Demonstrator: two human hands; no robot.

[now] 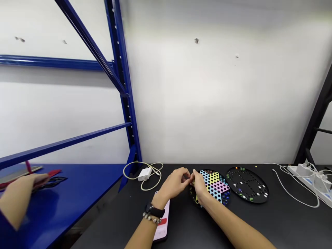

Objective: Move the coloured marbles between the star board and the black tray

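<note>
My left hand and my right hand meet just left of a round black board with a coloured star of holes on it. Both hands have their fingers pinched together around something small that I cannot make out. The right hand covers the board's left edge. A watch and a bead bracelet sit on my left wrist. A second round black board with loose marbles lies to the right, untouched.
A phone lies under my left forearm. A white charger with coiled cable sits behind it. A power strip with plugs is at the far right. Another person's hand rests on the blue shelf at left.
</note>
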